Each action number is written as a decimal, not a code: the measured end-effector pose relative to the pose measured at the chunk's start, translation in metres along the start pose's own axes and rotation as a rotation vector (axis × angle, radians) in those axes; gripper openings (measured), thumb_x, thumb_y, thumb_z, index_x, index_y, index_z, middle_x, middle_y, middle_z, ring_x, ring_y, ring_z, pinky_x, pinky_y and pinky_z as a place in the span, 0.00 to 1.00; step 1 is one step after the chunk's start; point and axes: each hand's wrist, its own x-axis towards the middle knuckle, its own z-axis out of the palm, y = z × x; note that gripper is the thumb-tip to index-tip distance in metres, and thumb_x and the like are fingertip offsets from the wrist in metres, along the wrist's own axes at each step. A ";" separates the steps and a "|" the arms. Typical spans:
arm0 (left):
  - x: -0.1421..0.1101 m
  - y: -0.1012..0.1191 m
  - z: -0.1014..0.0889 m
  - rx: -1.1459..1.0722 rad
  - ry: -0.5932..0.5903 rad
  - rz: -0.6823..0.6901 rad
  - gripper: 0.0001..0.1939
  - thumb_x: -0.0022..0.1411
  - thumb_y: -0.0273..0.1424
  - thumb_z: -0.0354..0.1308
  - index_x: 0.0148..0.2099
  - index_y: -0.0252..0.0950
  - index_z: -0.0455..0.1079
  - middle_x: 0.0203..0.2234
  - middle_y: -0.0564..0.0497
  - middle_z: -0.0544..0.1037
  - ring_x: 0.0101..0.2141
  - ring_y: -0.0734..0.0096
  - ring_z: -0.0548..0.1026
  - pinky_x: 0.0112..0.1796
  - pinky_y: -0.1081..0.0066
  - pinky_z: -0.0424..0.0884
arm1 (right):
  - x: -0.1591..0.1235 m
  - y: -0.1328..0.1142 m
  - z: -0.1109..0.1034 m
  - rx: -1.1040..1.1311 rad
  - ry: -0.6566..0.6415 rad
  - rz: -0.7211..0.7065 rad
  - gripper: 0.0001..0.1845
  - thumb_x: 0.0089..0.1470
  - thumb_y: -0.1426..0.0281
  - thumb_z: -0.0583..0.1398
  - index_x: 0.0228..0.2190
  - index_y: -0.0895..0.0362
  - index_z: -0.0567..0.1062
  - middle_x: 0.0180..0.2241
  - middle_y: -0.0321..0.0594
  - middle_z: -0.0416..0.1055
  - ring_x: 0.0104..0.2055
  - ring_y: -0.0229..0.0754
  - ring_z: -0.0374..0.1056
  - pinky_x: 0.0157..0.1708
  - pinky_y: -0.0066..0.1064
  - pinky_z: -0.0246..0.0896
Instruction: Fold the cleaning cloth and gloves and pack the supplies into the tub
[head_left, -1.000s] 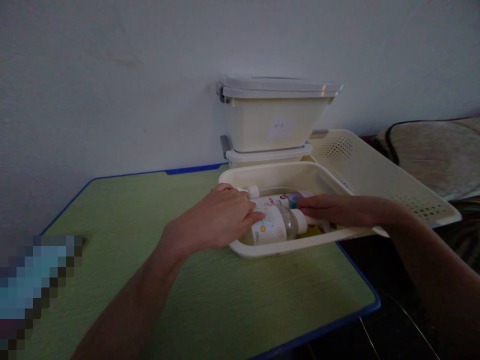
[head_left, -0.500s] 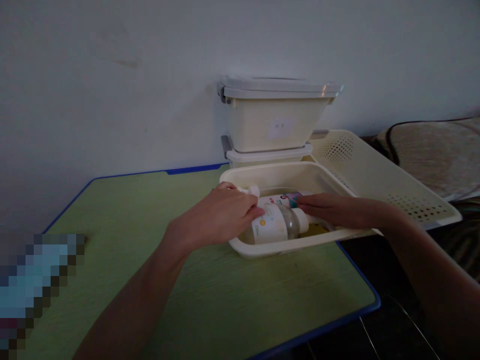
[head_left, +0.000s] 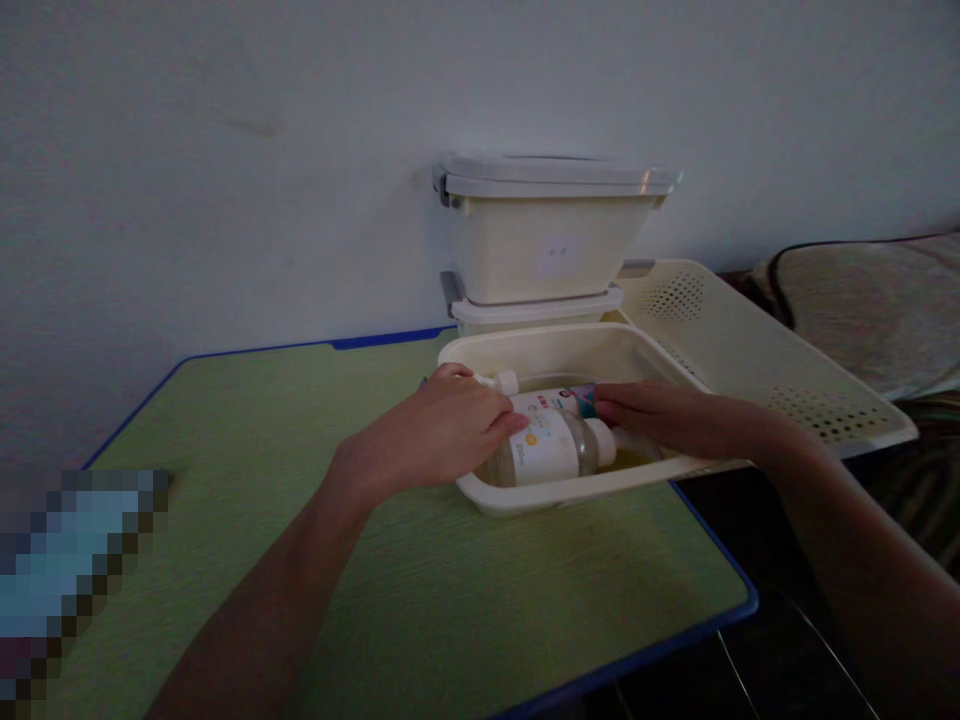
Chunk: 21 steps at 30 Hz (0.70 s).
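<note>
Print on clear bottle (head_left: 551, 450) under my hands: white label with small vertical figure beside orange dot, looks like "200ml", too blurred to be sure. Second bottle (head_left: 555, 400) behind it: label with pink and teal patches, lettering unreadable. Upper lidded storage box (head_left: 551, 240): pale sticker on front, marks too faint to read.

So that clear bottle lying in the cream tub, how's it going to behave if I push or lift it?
The clear bottle lies on its side in the tub, so its round body would probably roll when nudged. It looks like rigid plastic, likely stiff in a grip. The smooth label may be a bit slippery. Its fill level is unclear, so weight is hard to judge.
</note>
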 end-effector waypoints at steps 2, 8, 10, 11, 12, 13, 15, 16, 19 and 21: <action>0.000 0.000 0.000 -0.006 -0.005 0.000 0.21 0.68 0.37 0.40 0.33 0.33 0.71 0.30 0.49 0.77 0.34 0.68 0.73 0.48 0.60 0.56 | 0.000 0.000 -0.001 -0.009 0.006 0.002 0.23 0.56 0.57 0.45 0.37 0.58 0.72 0.36 0.46 0.73 0.39 0.47 0.68 0.42 0.37 0.61; -0.002 0.002 -0.002 -0.011 0.000 0.004 0.23 0.69 0.36 0.36 0.32 0.33 0.69 0.29 0.49 0.77 0.34 0.68 0.73 0.48 0.60 0.56 | 0.000 -0.006 -0.002 -0.064 -0.014 0.027 0.24 0.57 0.58 0.43 0.36 0.60 0.71 0.35 0.49 0.72 0.36 0.47 0.68 0.40 0.38 0.61; -0.001 0.002 -0.002 -0.003 0.001 -0.001 0.24 0.69 0.36 0.35 0.31 0.33 0.69 0.29 0.49 0.77 0.33 0.69 0.72 0.48 0.60 0.56 | 0.000 -0.008 -0.002 -0.069 -0.014 0.038 0.25 0.56 0.58 0.42 0.36 0.61 0.70 0.35 0.50 0.71 0.37 0.48 0.67 0.40 0.39 0.61; -0.001 0.003 -0.002 0.000 0.001 -0.003 0.24 0.69 0.35 0.35 0.31 0.33 0.69 0.28 0.49 0.77 0.33 0.69 0.72 0.49 0.60 0.56 | 0.000 -0.008 -0.002 -0.069 -0.019 0.041 0.25 0.56 0.58 0.42 0.36 0.61 0.70 0.35 0.51 0.71 0.37 0.48 0.67 0.40 0.39 0.60; -0.001 0.003 -0.002 0.001 -0.003 -0.005 0.24 0.69 0.35 0.36 0.31 0.33 0.69 0.28 0.49 0.77 0.33 0.69 0.72 0.49 0.60 0.56 | 0.000 -0.009 -0.002 -0.069 -0.023 0.041 0.25 0.56 0.58 0.42 0.36 0.61 0.69 0.35 0.51 0.71 0.37 0.48 0.67 0.41 0.39 0.60; -0.001 0.003 -0.002 0.002 -0.006 -0.006 0.23 0.68 0.36 0.37 0.31 0.33 0.69 0.28 0.49 0.77 0.33 0.69 0.72 0.49 0.60 0.56 | -0.001 -0.010 -0.003 -0.070 -0.023 0.041 0.25 0.56 0.57 0.42 0.36 0.61 0.69 0.35 0.51 0.71 0.37 0.48 0.67 0.41 0.39 0.60; 0.000 0.002 -0.002 0.002 -0.010 -0.005 0.21 0.68 0.36 0.39 0.32 0.33 0.70 0.29 0.49 0.77 0.33 0.69 0.73 0.49 0.60 0.56 | -0.001 -0.010 -0.003 -0.066 -0.023 0.038 0.24 0.56 0.57 0.42 0.35 0.60 0.69 0.36 0.50 0.71 0.38 0.48 0.67 0.41 0.39 0.59; 0.000 0.002 -0.002 0.002 -0.009 -0.005 0.21 0.67 0.37 0.40 0.32 0.33 0.70 0.29 0.49 0.77 0.33 0.69 0.73 0.49 0.60 0.56 | -0.001 -0.010 -0.003 -0.064 -0.021 0.042 0.24 0.56 0.57 0.42 0.34 0.60 0.69 0.35 0.50 0.70 0.38 0.48 0.67 0.41 0.38 0.59; 0.001 0.001 -0.001 -0.001 0.000 -0.005 0.20 0.67 0.37 0.40 0.33 0.34 0.70 0.30 0.49 0.77 0.34 0.67 0.73 0.48 0.60 0.56 | -0.002 -0.009 -0.003 -0.045 -0.021 0.058 0.23 0.56 0.56 0.43 0.33 0.59 0.68 0.34 0.49 0.70 0.36 0.47 0.67 0.39 0.37 0.59; 0.001 0.000 0.000 -0.010 0.002 -0.002 0.20 0.67 0.38 0.40 0.33 0.34 0.70 0.30 0.49 0.77 0.34 0.67 0.73 0.48 0.60 0.56 | -0.002 -0.008 -0.002 -0.035 -0.016 0.050 0.23 0.56 0.56 0.43 0.33 0.59 0.68 0.34 0.48 0.70 0.36 0.47 0.66 0.39 0.37 0.58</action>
